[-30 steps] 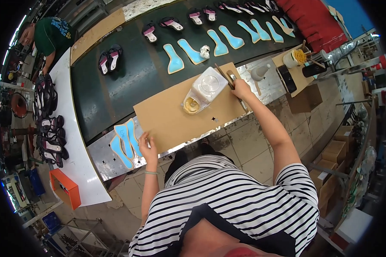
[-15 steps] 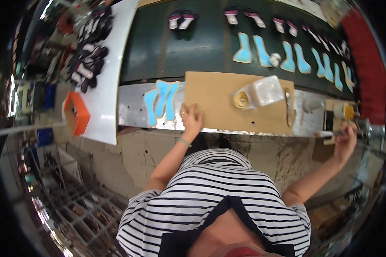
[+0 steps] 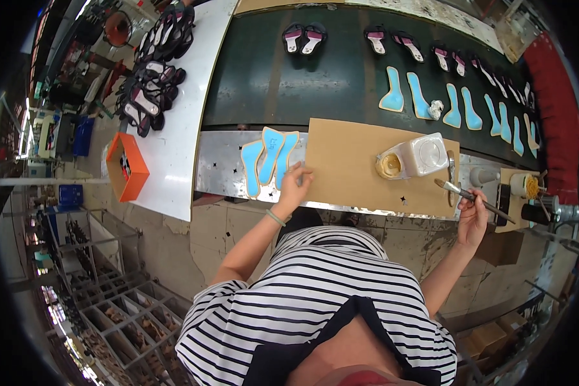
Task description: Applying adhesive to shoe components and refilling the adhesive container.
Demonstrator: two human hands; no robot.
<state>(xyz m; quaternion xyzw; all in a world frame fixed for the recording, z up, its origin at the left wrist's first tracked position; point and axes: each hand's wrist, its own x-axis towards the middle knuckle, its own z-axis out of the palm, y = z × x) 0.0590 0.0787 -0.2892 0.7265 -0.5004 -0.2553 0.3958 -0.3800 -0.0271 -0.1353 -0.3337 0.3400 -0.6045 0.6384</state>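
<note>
My right hand [image 3: 473, 219] grips a paintbrush [image 3: 489, 207] by its dark handle, the pale bristles pointing left above the cardboard's right edge. My left hand [image 3: 294, 186] is at the left edge of the brown cardboard sheet [image 3: 347, 174], fingers loosely bent and apart, with nothing seen in them. Right beside it, three blue insole-shaped pieces [image 3: 253, 168] with tan edges lie overlapping on the metal strip. On the cardboard stands a clear plastic container [image 3: 426, 154], joined to a smaller cup [image 3: 388, 166] with yellowish contents. A narrow metal tool [image 3: 451, 168] lies along the right edge.
Across the dark green belt [image 3: 257, 77] are rows of sandals [image 3: 304, 40] and more blue pieces [image 3: 392, 90]. Piled sandals [image 3: 149, 96] and an orange box [image 3: 134, 170] occupy the white table [image 3: 174, 161] on the left. A yellow-topped pot [image 3: 526, 186] stands at right.
My right hand has brought the brush leftward from beside the pot toward the cardboard. My left hand's fingers, spread on the cardboard's edge before, are now more bent. The whole view has shifted.
</note>
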